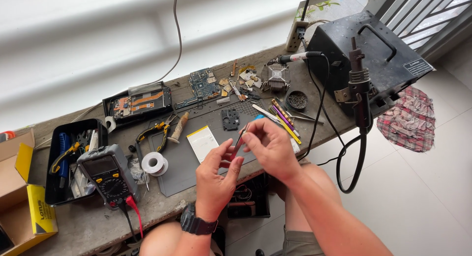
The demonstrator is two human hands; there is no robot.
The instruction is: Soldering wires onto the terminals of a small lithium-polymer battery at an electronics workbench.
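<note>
Grey concrete bench (pixel 93 221) runs diagonally, its surface worn and stained. White corrugated wall (pixel 98 34) behind the bench's far edge, daylight falling on it. A thin cable (pixel 178 34) hangs down the wall. White tiled floor (pixel 423 197) at right, glossy, with faint grout lines. Checked cloth (pixel 410 119) lies on the floor past the bench's right end. White slatted railing (pixel 427 15) in the top right corner, with a green plant (pixel 314 9) beside it. White power strip (pixel 296 35) at the bench's far right corner. Bright, even natural light.
</note>
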